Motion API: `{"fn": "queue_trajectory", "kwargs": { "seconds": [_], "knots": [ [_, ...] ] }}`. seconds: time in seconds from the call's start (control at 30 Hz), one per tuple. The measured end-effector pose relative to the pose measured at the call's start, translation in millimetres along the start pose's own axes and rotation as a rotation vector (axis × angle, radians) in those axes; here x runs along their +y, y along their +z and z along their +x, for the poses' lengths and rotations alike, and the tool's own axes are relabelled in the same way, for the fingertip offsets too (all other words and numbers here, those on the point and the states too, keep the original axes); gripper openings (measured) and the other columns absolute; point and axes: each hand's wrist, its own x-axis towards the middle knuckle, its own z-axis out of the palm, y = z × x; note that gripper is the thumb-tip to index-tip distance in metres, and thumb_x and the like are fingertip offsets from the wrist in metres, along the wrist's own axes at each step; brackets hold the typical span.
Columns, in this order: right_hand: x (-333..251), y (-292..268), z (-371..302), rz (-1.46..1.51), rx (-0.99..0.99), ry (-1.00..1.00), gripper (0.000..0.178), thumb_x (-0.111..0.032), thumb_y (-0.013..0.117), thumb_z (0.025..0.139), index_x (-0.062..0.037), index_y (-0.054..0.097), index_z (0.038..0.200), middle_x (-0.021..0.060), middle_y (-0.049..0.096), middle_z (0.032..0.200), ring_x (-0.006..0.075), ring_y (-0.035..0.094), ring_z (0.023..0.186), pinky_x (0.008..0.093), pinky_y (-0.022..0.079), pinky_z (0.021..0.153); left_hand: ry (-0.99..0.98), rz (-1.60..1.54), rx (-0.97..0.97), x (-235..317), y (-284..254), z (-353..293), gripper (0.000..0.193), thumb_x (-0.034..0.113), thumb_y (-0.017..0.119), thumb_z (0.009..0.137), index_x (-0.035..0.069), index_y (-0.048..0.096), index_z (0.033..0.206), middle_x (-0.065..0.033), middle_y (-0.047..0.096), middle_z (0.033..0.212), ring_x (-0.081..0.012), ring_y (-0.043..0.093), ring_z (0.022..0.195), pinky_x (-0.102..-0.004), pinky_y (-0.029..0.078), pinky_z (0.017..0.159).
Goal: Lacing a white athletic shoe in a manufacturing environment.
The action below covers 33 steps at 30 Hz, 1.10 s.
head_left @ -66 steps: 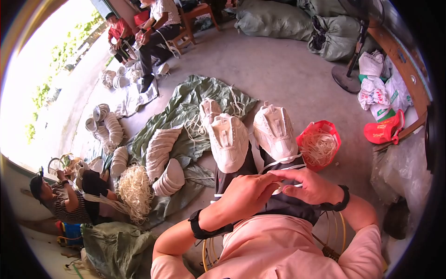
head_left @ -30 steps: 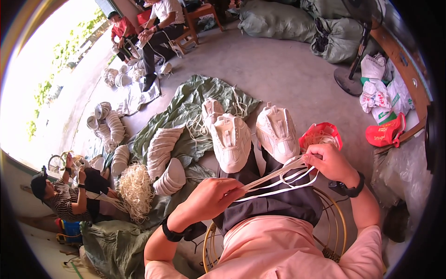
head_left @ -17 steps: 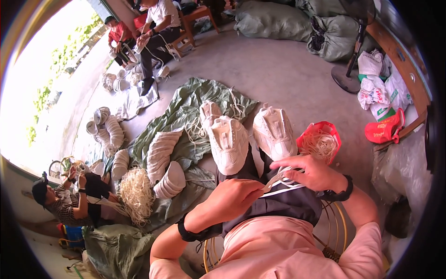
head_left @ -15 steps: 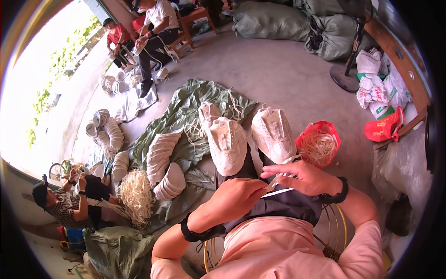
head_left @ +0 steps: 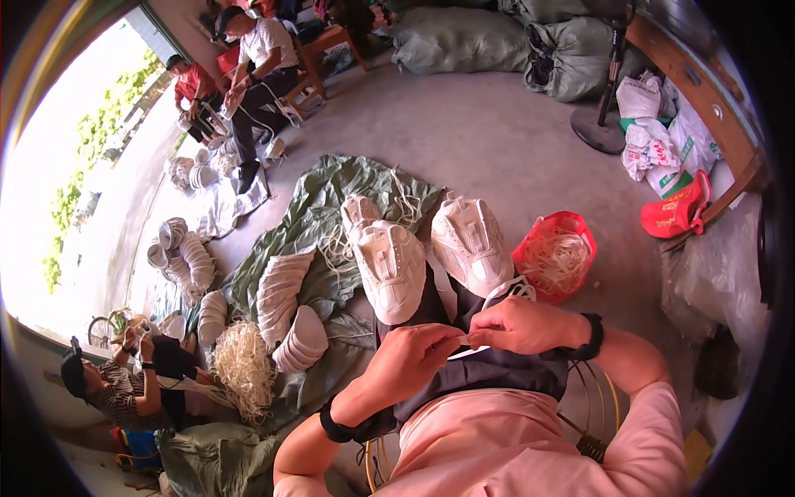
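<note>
White laces (head_left: 469, 354) being pinched tightly between closed fingertips (head_left: 454, 333), left hand (head_left: 412, 354) being held at about nine o'clock, right hand (head_left: 522, 325) at three, loops (head_left: 527, 287) being left showing at the right hand's twelve.

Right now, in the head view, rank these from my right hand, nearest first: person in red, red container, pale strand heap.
From the right hand:
1. Red container: just ahead, rightward.
2. Pale strand heap: left.
3. Person in red: far upper left.

Red bag (head_left: 676, 213): gold lettering. Crumpled white plastic bag (head_left: 648, 152): red print. Wording too small to read.
</note>
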Motion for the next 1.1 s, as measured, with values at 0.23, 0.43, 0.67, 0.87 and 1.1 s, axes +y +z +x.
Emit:
{"fn": "queue_trajectory", "kwargs": {
  "seconds": [0.23,0.43,0.67,0.87,1.1],
  "knots": [
    [7.2,-12.0,-12.0,0.040,-0.011,-0.007,0.035,-0.035,0.054,0.100,-0.0026,0.066,0.094,0.0138,0.067,0.082,0.0257,0.065,0.076,0.0363,0.048,0.071,-0.228,-0.211,0.026,23.7,8.6,16.1,0.019,0.009,0.060,0.094,0.000,0.067,0.110,-0.0101,0.069,0.079,-0.0130,0.064,0.063,-0.0298,0.050,0.058],
    [-0.9,-28.8,-26.0,0.061,-0.018,-0.009,0.028,-0.029,0.059,0.099,-0.0016,0.066,0.104,0.0095,0.067,0.079,0.0162,0.059,0.068,0.0335,0.046,0.066,-0.259,-0.402,0.033,34.9,25.9,27.2,0.019,0.009,0.061,0.097,-0.003,0.066,0.111,-0.0046,0.067,0.079,-0.0063,0.062,0.066,-0.0197,0.050,0.058],
    [-2.7,-44.5,-40.3,0.121,0.036,-0.059,0.028,-0.026,0.059,0.098,0.0011,0.067,0.099,0.0108,0.067,0.079,0.0156,0.059,0.069,0.0335,0.047,0.066,-0.252,-0.475,0.220,50.7,35.9,35.7,0.019,0.004,0.061,0.095,-0.005,0.063,0.110,-0.0094,0.069,0.082,-0.0093,0.064,0.066,-0.0218,0.052,0.060],
    [7.0,-47.3,-47.4,0.146,0.065,-0.067,0.028,-0.025,0.060,0.098,0.0023,0.065,0.094,0.0095,0.062,0.070,0.0142,0.054,0.062,0.0337,0.045,0.061,-0.213,-0.503,0.196,52.3,51.4,42.5,0.019,0.004,0.064,0.093,-0.008,0.063,0.108,-0.0106,0.071,0.088,-0.0121,0.069,0.075,-0.0226,0.055,0.067],
    [15.8,-45.9,-47.2,0.133,0.133,-0.140,0.031,-0.028,0.060,0.098,0.0022,0.065,0.092,0.0108,0.060,0.067,0.0159,0.054,0.061,0.0344,0.044,0.060,-0.180,-0.568,0.244,49.1,54.7,46.7,0.017,0.006,0.065,0.094,-0.008,0.063,0.102,-0.0121,0.071,0.085,-0.0117,0.065,0.068,-0.0228,0.053,0.061]
  ]
}}
